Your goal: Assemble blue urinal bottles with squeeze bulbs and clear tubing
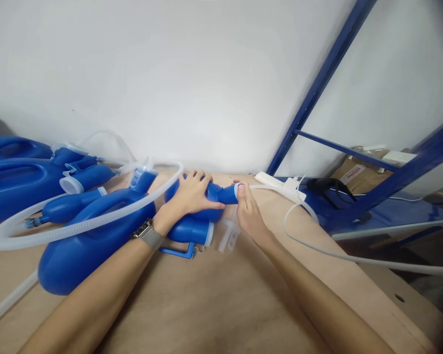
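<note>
A blue plastic urinal bottle [211, 212] lies on its side on the wooden table. My left hand [194, 194], a watch on its wrist, grips the body from above with fingers spread over it. At the right end, my right hand [248, 216] is closed around the whitish rim of the neck; its fingertips are partly hidden. Just below the bottle, a blue wide-mouthed part [192, 232] with a pale rim points right, a blue handle [180, 251] beside it. A translucent plastic fitting [229, 235] sits near my right hand, blurred.
To the left lie a larger blue bottle [77, 260] with a translucent corrugated hose [107, 223] across it, and several more blue bottles. A white power strip [280, 186] with a cable [328, 253] is at the back right, beside a blue metal shelf frame [317, 88]. A white wall stands behind.
</note>
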